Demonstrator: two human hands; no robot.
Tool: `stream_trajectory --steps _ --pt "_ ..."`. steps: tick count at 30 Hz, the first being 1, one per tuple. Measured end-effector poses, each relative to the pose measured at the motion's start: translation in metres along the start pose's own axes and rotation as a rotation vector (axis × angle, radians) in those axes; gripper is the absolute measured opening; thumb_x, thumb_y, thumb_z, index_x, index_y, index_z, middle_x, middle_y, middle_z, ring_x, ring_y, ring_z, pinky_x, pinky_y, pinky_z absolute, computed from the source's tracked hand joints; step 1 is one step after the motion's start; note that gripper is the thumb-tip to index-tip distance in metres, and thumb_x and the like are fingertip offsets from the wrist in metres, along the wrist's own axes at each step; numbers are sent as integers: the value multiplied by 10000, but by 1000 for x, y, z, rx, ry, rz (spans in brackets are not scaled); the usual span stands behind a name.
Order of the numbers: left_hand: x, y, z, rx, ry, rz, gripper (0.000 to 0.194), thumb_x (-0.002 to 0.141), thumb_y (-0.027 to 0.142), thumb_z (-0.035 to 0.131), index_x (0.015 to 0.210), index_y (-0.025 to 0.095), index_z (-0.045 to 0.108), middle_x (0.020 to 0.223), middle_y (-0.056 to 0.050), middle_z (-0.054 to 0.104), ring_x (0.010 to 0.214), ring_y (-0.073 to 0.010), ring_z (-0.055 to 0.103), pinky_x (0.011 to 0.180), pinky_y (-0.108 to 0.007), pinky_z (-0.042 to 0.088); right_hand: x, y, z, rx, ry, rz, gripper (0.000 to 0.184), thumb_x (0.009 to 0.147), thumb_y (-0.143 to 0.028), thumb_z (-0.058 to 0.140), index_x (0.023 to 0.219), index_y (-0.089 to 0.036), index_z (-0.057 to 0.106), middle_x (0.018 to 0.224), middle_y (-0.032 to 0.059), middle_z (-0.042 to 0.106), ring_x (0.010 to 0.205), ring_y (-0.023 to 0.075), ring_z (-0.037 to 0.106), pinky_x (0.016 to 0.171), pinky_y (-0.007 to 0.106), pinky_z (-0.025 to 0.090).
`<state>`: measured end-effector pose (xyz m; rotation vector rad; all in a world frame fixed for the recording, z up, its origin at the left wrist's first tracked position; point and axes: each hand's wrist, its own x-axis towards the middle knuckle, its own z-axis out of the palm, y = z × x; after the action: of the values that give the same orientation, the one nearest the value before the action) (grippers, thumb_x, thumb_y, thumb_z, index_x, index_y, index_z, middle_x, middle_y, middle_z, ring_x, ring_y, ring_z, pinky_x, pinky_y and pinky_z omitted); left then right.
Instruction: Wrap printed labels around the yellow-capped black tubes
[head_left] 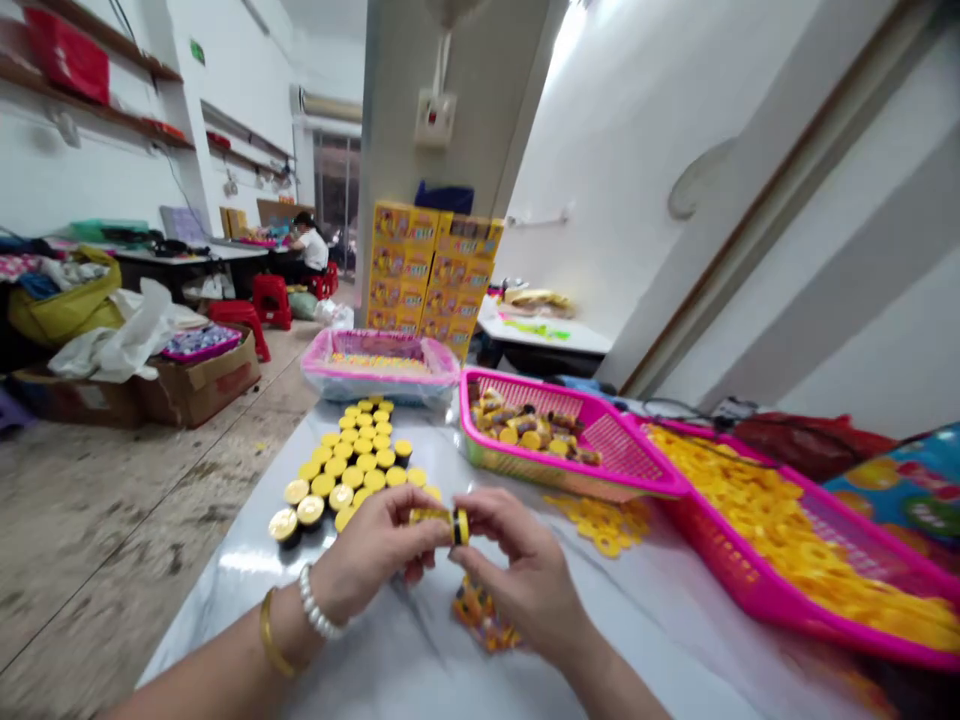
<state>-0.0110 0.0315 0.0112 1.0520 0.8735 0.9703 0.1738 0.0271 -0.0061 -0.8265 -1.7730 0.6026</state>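
Note:
In front of me, over the table, both hands meet at a small yellow-and-black cylinder (459, 527). My left hand (379, 540) is closed around its yellow body, while the fingertips of my right hand (525, 565) pinch the end with a black band and yellow rim. Whether that end is a separate piece I cannot tell. Beneath the right hand lies a small heap of orange patterned pieces (476, 615), partly hidden. To the left stand several upright black cylinders with yellow tops (352, 478), packed in rows. Loose yellow rings (600, 520) lie beyond my right hand.
A pink basket (637, 462) holds brown-and-yellow cylinders. To its right, another pink basket (739, 580) is filled with yellow rings. A plastic-lined pink basket (319, 365) stands at the table's far end, before stacked yellow boxes (401, 265). A person (309, 245) sits far back.

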Motion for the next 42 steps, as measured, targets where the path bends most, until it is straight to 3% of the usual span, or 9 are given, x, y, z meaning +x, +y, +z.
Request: stream_trajectory --steps 7,12,17,20,26,30,34,38,42 --pt "-4 -3 -10 53 -41 4 456 735 537 783 839 119 633 633 -5 596 501 -86 516 438 -192 404 4 -3 0 -206 34 -115 255 805 -178 798 1032 -260 716 975 38 730 859 187 707 758 312 616" --pt "-4 -11 -7 -1 -53 30 455 709 517 814 873 141 617 626 21 574 498 -88 532 463 -203 438 -2 6 13 -117 0 -43 186 833 -207 777 999 -246 703 879 26 711 745 173 688 677 322 609" --pt "-2 -10 -16 7 -35 -48 538 774 692 682 806 165 584 588 30 537 384 -70 465 348 -184 286 -7 8 17 -116 -32 -58 289 815 -181 793 1080 -264 714 1036 52 704 805 176 699 717 333 635" --pt "-1 -10 -19 20 33 -30 503 798 660 684 783 168 579 548 45 499 382 -58 429 362 -179 254 -7 9 15 -95 -90 -5 311 842 -186 763 1137 -263 703 1071 59 706 852 188 717 755 342 650" --pt "-8 -10 -11 45 -24 21 391 792 510 762 927 162 645 618 29 566 484 -82 510 452 -194 360 -9 0 11 -48 -26 19 311 814 -163 779 1101 -275 732 1005 48 742 862 200 718 755 343 642" --pt "-16 -9 -8 193 -4 249 194 874 339 694 977 175 694 824 -42 676 651 -124 598 618 -248 476 -6 -10 10 90 13 281 193 793 -303 827 971 -254 773 880 46 770 731 195 733 638 314 639" --pt "-20 -6 -8 445 46 494 115 869 219 693 973 183 727 945 -84 710 894 -186 641 829 -285 481 0 -7 13 335 -85 566 350 751 -523 834 876 -202 772 720 50 766 627 198 736 557 293 627" --pt "-16 -6 -14 353 142 360 447 869 424 709 1224 171 609 893 -64 677 677 -148 611 602 -240 439 0 1 16 320 2 470 350 717 -476 875 912 -209 758 791 48 785 693 198 754 661 323 657" --pt "-9 -11 -20 339 128 253 322 908 449 644 1049 159 636 728 -11 598 558 -107 508 526 -224 357 -2 4 16 256 94 379 333 691 -401 905 929 -217 764 866 46 791 741 200 757 730 345 661"
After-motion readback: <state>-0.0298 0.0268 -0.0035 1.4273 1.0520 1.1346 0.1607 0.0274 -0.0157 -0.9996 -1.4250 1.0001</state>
